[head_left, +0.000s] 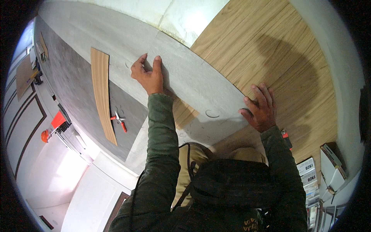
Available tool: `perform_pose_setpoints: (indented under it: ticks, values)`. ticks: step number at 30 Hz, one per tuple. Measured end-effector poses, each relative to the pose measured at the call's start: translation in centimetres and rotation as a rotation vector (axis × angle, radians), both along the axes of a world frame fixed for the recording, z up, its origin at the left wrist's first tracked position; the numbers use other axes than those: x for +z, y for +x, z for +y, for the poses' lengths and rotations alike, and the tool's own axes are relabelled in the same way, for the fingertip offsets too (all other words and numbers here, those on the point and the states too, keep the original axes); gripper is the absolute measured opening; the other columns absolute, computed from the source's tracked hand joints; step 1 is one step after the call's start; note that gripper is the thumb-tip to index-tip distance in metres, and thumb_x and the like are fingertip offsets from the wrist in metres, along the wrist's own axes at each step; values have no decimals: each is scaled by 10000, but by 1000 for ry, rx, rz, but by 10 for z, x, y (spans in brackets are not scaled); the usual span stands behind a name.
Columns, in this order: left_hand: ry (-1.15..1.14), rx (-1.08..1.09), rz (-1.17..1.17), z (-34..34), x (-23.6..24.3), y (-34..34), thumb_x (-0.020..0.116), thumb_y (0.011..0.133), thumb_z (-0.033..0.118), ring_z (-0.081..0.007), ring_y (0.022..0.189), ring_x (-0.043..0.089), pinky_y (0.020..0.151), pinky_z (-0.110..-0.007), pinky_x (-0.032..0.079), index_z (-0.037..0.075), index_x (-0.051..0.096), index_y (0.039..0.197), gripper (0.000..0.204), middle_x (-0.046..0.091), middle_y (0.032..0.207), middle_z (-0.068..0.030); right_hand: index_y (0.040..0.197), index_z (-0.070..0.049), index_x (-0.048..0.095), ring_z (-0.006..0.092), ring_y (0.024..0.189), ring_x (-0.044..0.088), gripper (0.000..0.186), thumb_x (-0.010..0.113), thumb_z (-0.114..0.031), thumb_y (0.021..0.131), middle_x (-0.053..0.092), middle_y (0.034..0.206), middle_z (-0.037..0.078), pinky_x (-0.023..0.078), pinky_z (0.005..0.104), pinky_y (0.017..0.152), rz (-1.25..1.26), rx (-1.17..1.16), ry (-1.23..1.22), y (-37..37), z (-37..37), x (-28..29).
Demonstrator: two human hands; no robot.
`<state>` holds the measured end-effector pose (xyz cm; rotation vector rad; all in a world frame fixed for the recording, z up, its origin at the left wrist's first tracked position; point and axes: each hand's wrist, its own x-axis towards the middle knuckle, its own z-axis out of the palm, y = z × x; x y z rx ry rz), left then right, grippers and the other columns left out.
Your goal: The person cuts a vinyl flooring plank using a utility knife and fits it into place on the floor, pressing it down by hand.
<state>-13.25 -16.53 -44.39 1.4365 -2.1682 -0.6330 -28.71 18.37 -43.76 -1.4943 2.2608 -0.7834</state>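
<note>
My left hand (148,77) is over a long grey plank (193,83), its thumb and forefinger apart and nothing between them. Whether its other fingers touch the surface is hard to tell. Farther right, my right hand (261,110) lies with fingers spread where the plank's right end meets a wood-look floor (297,77). Its fingertips rest on the wood-look side, and the thumb is by the grey plank's edge. Dark curled shavings (210,114) lie on the grey surface between my hands.
To the left are a narrow wood-look strip (101,92) and red-handled pliers (123,123). A red and black tool (286,138) lies by my right forearm. Printed boxes (306,170) stand at lower right. An orange helmet (45,135) is far left; a pale wall (135,11) runs ahead.
</note>
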Motion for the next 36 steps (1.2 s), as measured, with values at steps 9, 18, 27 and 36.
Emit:
perform_pose_setpoints:
  ticks: [9,18,27,36]
  values:
    - [1,15,-68,4,2,-3,787,761,266,-295,1121,389,987,-423,339,29,622,1117,458,523,1131,-122,1099,-177,604,376,1373,338,381,649,-480,873,436,1429,128,278,607,1075,12,-17,9,2,2,-4]
    - [-47,-24,-84,7,6,-6,759,794,260,-302,1116,380,986,-462,315,71,624,1180,450,478,1119,-143,1128,-204,589,365,1384,322,388,635,-496,877,430,1428,109,277,611,1077,-1,-27,14,4,3,-4]
    - [23,106,-394,9,22,-32,677,815,492,-383,1193,331,988,-609,298,17,603,1168,596,396,1186,-223,1125,-197,589,353,1387,310,385,622,-498,887,416,1427,108,275,598,1087,6,-8,-3,2,3,-4]
    - [245,290,-538,3,28,-93,719,676,598,-438,1174,332,877,-777,300,-121,430,1132,899,341,1187,-259,1165,-199,566,360,1384,324,411,670,-459,864,434,1418,121,286,598,1087,6,-12,12,2,0,0]
